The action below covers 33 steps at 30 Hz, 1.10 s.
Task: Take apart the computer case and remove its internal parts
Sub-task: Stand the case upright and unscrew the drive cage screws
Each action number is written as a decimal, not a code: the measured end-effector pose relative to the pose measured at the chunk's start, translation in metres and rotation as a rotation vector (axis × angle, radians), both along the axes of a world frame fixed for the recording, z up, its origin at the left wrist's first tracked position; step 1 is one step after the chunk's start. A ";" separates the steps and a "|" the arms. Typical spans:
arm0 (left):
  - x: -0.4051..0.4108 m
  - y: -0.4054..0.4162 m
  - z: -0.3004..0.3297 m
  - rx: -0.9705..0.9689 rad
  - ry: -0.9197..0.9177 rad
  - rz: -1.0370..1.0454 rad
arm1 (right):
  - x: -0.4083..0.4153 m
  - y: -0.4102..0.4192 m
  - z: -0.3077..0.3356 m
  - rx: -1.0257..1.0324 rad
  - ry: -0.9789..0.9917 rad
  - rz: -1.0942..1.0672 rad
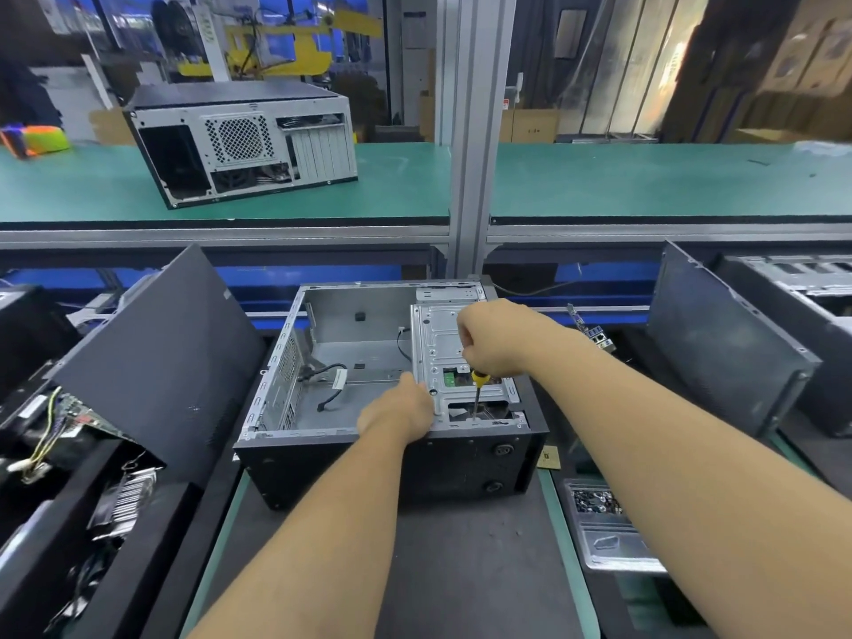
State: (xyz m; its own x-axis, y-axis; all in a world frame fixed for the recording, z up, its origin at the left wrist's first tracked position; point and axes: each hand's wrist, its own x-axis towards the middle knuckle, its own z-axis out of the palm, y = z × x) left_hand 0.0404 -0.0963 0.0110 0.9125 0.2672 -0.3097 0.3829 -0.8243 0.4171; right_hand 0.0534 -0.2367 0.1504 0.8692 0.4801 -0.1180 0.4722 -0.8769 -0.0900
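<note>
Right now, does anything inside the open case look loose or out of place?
Yes. A black cable lies loose and unplugged on the floor of the open case, left of the drive cage. Otherwise nothing stands out.

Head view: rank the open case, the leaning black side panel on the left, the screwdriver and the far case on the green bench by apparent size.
1. Open case and side panel: alike, not ranked.
2. Far case, though its distance from the camera shrinks it.
3. Screwdriver, partly hidden in the right hand.
</note>
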 end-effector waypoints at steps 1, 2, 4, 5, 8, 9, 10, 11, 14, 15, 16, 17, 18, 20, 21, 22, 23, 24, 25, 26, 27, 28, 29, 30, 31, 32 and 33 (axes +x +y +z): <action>0.000 0.000 -0.001 0.004 0.005 -0.003 | 0.000 0.000 0.001 0.018 0.021 0.009; -0.001 0.000 -0.002 0.009 0.006 -0.006 | 0.001 0.000 0.002 0.045 0.055 0.020; 0.000 -0.001 -0.002 0.021 -0.008 -0.014 | 0.001 0.002 0.004 0.062 0.121 0.046; 0.003 -0.001 -0.004 0.021 -0.002 -0.010 | 0.005 0.007 0.004 0.039 0.147 0.052; 0.003 -0.002 -0.002 0.018 -0.001 0.000 | 0.009 0.013 0.003 -0.062 0.018 -0.021; 0.004 -0.002 -0.002 0.020 0.005 0.006 | 0.013 0.014 0.000 -0.089 -0.061 -0.070; 0.005 -0.002 -0.001 0.022 0.011 0.011 | 0.017 0.015 -0.004 -0.102 -0.137 -0.114; 0.005 -0.002 -0.001 0.022 0.016 0.016 | 0.020 0.014 -0.009 -0.093 -0.200 -0.145; 0.004 0.001 -0.004 0.006 0.010 0.015 | 0.030 0.011 -0.017 -0.024 -0.210 -0.147; 0.004 0.001 -0.004 -0.002 0.008 0.016 | 0.034 0.010 -0.017 -0.011 -0.187 -0.117; 0.004 0.002 -0.005 -0.008 0.006 0.017 | 0.036 0.011 -0.017 0.000 -0.176 -0.070; 0.004 0.001 -0.005 -0.008 0.006 0.016 | 0.037 0.013 -0.019 0.004 -0.179 0.000; 0.005 0.001 -0.006 -0.002 0.007 0.012 | 0.037 0.017 -0.020 -0.003 -0.190 0.083; 0.006 0.001 -0.007 0.006 0.008 -0.002 | 0.034 0.026 -0.023 -0.012 -0.199 0.194; 0.006 0.001 -0.007 0.003 0.004 -0.001 | 0.034 0.029 -0.024 -0.009 -0.199 0.211; 0.006 0.001 -0.006 -0.001 0.001 0.003 | 0.035 0.031 -0.024 -0.001 -0.198 0.213; 0.006 0.001 -0.005 -0.004 0.004 0.007 | 0.038 0.031 -0.024 0.006 -0.192 0.201; 0.004 0.000 -0.003 -0.003 0.010 0.009 | 0.040 0.029 -0.023 0.015 -0.178 0.187; 0.003 0.000 -0.003 0.002 0.013 0.013 | 0.040 0.027 -0.024 0.029 -0.164 0.167; 0.003 0.000 -0.003 0.006 0.009 0.020 | 0.042 0.026 -0.024 0.042 -0.154 0.148; 0.003 0.000 -0.002 0.006 0.005 0.028 | 0.043 0.024 -0.023 0.046 -0.141 0.134; 0.002 -0.001 -0.003 0.009 0.004 0.037 | 0.043 0.023 -0.024 0.048 -0.128 0.132; 0.002 -0.001 -0.003 0.018 0.001 0.042 | 0.043 0.021 -0.024 0.052 -0.113 0.137; 0.002 -0.002 -0.004 0.029 -0.004 0.040 | 0.044 0.020 -0.022 0.057 -0.093 0.144; 0.002 -0.002 -0.004 0.036 -0.006 0.039 | 0.044 0.019 -0.020 0.055 -0.069 0.153; 0.002 -0.002 -0.004 0.038 -0.013 0.044 | 0.045 0.017 -0.019 0.051 -0.051 0.164; 0.001 -0.002 -0.005 0.038 -0.023 0.052 | 0.045 0.015 -0.019 0.051 -0.041 0.167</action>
